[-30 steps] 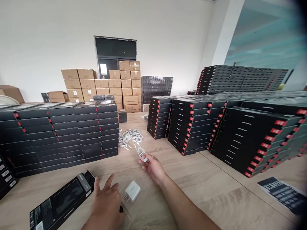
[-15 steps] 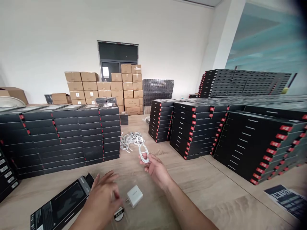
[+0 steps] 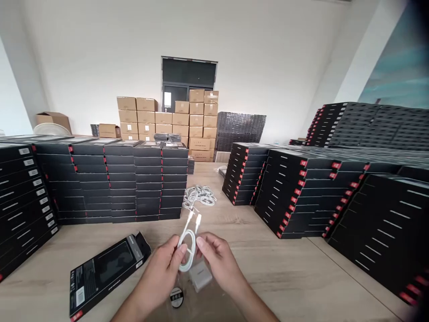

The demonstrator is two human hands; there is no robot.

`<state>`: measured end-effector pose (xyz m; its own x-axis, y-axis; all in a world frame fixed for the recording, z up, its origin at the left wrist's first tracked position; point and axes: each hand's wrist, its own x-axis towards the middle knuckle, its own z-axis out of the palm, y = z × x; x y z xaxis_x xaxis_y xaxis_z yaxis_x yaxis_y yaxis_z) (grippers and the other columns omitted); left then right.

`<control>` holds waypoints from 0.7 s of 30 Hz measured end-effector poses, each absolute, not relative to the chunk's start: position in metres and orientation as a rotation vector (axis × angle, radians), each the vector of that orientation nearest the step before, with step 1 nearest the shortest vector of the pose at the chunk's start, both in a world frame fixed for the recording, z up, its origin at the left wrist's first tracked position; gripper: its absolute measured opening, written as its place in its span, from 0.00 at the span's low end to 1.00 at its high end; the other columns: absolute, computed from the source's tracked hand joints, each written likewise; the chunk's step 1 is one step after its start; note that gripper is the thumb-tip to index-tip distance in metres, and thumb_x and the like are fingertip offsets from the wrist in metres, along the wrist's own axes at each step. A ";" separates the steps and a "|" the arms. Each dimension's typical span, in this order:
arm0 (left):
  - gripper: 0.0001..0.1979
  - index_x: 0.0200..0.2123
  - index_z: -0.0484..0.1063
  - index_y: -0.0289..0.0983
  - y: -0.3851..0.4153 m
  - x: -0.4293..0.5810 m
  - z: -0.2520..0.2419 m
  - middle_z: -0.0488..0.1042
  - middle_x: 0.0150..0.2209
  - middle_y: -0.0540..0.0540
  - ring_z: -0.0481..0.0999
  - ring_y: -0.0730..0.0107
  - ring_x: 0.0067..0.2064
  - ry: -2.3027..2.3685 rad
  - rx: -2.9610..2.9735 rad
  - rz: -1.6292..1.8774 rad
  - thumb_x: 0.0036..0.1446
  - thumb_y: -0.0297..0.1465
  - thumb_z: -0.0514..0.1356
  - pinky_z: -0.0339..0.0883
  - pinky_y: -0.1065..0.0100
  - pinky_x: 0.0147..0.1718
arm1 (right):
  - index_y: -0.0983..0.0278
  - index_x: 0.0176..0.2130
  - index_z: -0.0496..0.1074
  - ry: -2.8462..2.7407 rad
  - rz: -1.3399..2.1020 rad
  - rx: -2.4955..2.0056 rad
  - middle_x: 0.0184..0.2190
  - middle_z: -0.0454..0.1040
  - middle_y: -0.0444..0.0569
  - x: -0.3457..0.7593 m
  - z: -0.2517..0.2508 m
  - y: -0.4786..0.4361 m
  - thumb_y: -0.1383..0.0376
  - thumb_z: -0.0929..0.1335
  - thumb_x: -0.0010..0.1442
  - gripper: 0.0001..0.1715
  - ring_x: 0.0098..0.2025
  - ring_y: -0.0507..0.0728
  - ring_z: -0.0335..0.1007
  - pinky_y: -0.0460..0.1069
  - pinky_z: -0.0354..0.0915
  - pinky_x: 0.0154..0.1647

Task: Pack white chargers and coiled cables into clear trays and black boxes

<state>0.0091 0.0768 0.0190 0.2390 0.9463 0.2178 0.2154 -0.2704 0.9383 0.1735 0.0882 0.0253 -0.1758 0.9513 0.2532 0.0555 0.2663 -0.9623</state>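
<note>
White-walled storeroom, head view: cardboard cartons (image 3: 197, 120) stood stacked at the back, and a wood-grain table (image 3: 284, 277) ran forward between a left stack of black retail boxes (image 3: 134, 179) and a right stack of black retail boxes (image 3: 284, 192). Coiled white charging cable (image 3: 192, 252) was up off the table in front of the person, both plugs pointing away. Left hand (image 3: 164, 261) gripped the coil's left side, thumb pressed on it; right hand (image 3: 219, 259) was half closed at the right edge, pinch or mere touch unclear. White wall charger (image 3: 201, 276), blurred, lay just below the coil in view, with a round black label (image 3: 176, 297) near it. Single black box (image 3: 107, 268), end flap up, lay left of the hands; a loose cable pile (image 3: 203, 196) sat beyond.

Risks, as judged: coil could spring loose if the thumb slackened or the right hand tugged a strand; free plugs could snag the pile if pushed forward; a low wrist could knock the charger.

Versus half a second earlier: left hand was off the cable, beside the charger; right hand alone held it, farther out. View had swung left.
</note>
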 end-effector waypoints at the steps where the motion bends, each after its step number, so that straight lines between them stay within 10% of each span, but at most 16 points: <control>1: 0.16 0.31 0.65 0.39 0.075 0.010 0.019 0.67 0.26 0.52 0.67 0.72 0.25 1.056 1.664 1.022 0.62 0.44 0.50 0.62 0.72 0.23 | 0.65 0.31 0.76 -1.458 1.092 -0.958 0.22 0.72 0.43 0.176 0.026 0.090 0.50 0.69 0.58 0.20 0.24 0.50 0.62 0.45 0.59 0.27; 12: 0.17 0.47 0.70 0.39 0.071 0.006 0.028 0.70 0.33 0.49 0.71 0.73 0.26 0.893 1.665 0.746 0.61 0.42 0.52 0.67 0.72 0.23 | 0.64 0.30 0.72 -1.218 1.086 -0.892 0.24 0.74 0.45 0.176 0.020 0.094 0.51 0.69 0.58 0.18 0.23 0.51 0.65 0.45 0.62 0.23; 21: 0.18 0.29 0.68 0.36 0.081 0.009 0.022 0.67 0.24 0.53 0.67 0.77 0.23 0.898 1.354 1.000 0.55 0.46 0.59 0.60 0.75 0.22 | 0.64 0.30 0.73 -1.053 1.165 -0.873 0.28 0.76 0.48 0.189 0.026 0.100 0.50 0.73 0.52 0.20 0.26 0.53 0.70 0.45 0.62 0.23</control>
<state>0.0090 0.0813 0.0220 0.3399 0.9391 0.0509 -0.0501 -0.0360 0.9981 0.1885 0.0999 0.0260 0.0651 0.9804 0.1860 -0.2834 0.1969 -0.9386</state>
